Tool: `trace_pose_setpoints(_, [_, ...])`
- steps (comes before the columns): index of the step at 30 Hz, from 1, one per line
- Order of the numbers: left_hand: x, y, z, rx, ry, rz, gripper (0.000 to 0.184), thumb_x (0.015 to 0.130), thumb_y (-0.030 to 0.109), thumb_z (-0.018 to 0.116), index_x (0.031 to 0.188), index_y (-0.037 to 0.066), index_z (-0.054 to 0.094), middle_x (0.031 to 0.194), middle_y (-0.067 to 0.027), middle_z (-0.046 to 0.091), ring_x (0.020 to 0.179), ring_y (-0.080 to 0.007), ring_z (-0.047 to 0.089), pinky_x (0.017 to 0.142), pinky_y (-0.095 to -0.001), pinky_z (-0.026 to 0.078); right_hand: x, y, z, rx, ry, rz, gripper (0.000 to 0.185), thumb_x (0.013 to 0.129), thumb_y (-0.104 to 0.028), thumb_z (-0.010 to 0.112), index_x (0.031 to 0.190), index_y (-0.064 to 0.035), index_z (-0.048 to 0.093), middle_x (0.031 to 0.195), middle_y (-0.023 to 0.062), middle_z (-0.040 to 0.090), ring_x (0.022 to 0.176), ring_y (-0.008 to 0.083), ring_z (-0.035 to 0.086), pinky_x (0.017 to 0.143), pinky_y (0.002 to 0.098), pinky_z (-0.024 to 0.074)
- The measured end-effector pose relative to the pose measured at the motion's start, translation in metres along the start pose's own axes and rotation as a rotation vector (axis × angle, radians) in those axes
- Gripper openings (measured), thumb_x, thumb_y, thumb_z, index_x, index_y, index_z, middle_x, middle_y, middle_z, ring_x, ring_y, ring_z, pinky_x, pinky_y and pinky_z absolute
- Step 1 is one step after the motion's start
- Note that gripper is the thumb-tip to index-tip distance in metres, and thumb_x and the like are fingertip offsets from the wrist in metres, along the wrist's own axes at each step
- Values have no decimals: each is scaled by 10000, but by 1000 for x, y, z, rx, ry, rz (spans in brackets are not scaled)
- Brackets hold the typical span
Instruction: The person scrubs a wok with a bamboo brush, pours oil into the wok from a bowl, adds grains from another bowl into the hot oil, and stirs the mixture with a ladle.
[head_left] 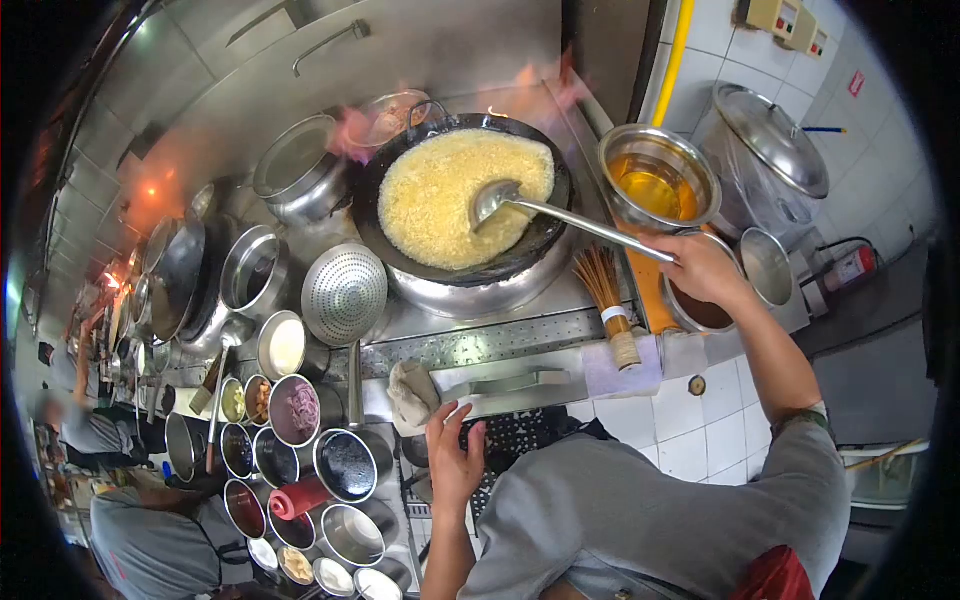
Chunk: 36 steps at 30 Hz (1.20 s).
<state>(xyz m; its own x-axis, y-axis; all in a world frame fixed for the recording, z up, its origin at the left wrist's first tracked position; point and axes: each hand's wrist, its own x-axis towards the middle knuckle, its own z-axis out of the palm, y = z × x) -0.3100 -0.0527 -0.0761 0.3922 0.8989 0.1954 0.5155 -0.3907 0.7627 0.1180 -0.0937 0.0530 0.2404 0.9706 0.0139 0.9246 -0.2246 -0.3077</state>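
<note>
My right hand is closed around the handle end of a long steel ladle. The ladle's bowl dips into a yellow, frothy, lumpy liquid in a large black wok. Flames rise behind the wok, which sits on a round metal burner ring. Empty, my left hand hovers near the stove's front edge with its fingers apart. Just beyond it lies a crumpled beige cloth. A bamboo wok brush rests below the ladle handle.
Right of the wok stand a bowl of golden oil and a lidded pot. A perforated skimmer lies left. Several ingredient tins and a red squeeze bottle crowd the lower left. Another person stands at far left, where other flames burn.
</note>
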Motion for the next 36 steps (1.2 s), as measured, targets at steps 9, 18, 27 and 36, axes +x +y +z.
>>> trace_pose_setpoints(9, [-10, 4, 6, 132, 47, -109, 271, 907, 120, 681, 1158, 18, 669, 1249, -207, 615, 1161, -373, 590, 998, -422, 458, 56, 3, 29, 61, -28, 15, 490, 900, -122, 634, 1364, -275, 597, 1013, 200, 696, 950, 398, 656, 872, 488, 514])
trace_pose_setpoints(18, [-6, 21, 13, 82, 97, -188, 257, 913, 105, 669, 1151, 6, 657, 1241, -212, 617, 1155, -377, 591, 995, -429, 456, 115, 8, 55, 140, 28, -88, 485, 894, -111, 622, 1363, -235, 597, 1102, 175, 700, 1022, 391, 648, 906, 486, 510])
trace_pose_setpoints(27, [52, -19, -1, 221, 242, -212, 352, 952, 186, 638, 1250, 7, 586, 1202, -218, 606, 1149, -407, 555, 1016, -473, 408, 149, 7, 52, 90, -10, -49, 497, 910, -122, 570, 1389, -253, 574, 1170, 206, 670, 1063, 407, 632, 946, 489, 506])
trace_pose_setpoints(36, [182, 74, 47, 223, 103, 345, 435, 900, 256, 721, 1259, 30, 623, 1302, -220, 585, 1238, -383, 528, 1059, -460, 409, 113, 16, 51, 47, -2, -87, 542, 886, -102, 666, 1398, -252, 568, 1049, 188, 689, 911, 349, 667, 843, 422, 519])
